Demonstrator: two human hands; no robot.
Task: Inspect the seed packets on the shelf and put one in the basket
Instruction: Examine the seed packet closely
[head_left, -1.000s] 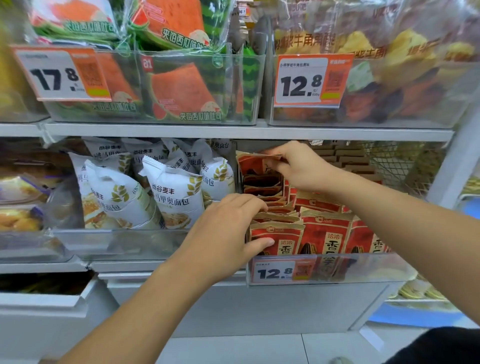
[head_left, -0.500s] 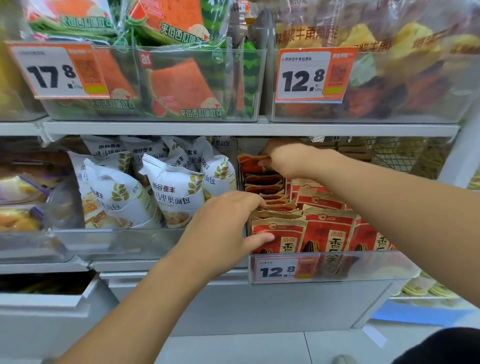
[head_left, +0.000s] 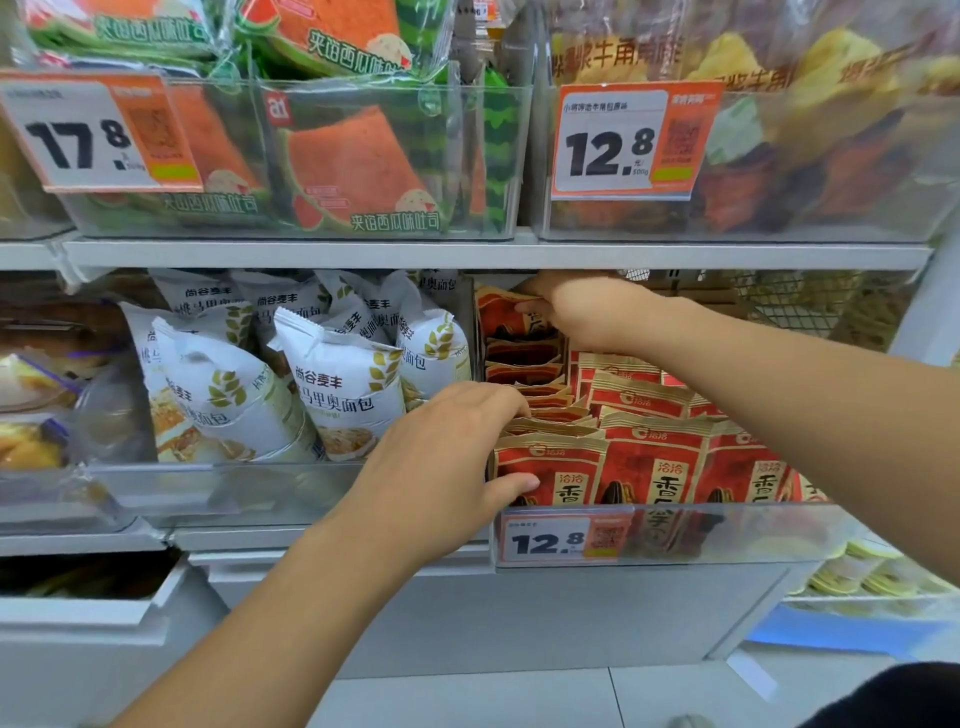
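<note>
Shelving fills my head view: white shelf boards (head_left: 467, 254) carrying clear bins, pale floor tiles below. Red sunflower seed packets (head_left: 649, 467) stand in rows in the middle shelf's right-hand bin, behind a 12.8 price tag (head_left: 563, 538). My left hand (head_left: 441, 467) pinches the front-left packet (head_left: 545, 467), thumb on its face. My right hand (head_left: 587, 312) grips a rear packet (head_left: 506, 317). White bread bags (head_left: 337, 384) sit just beside them.

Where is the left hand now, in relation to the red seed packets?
In the head view, the left hand is at centre, on the front red seed packets, right of the white bread bags.
</note>
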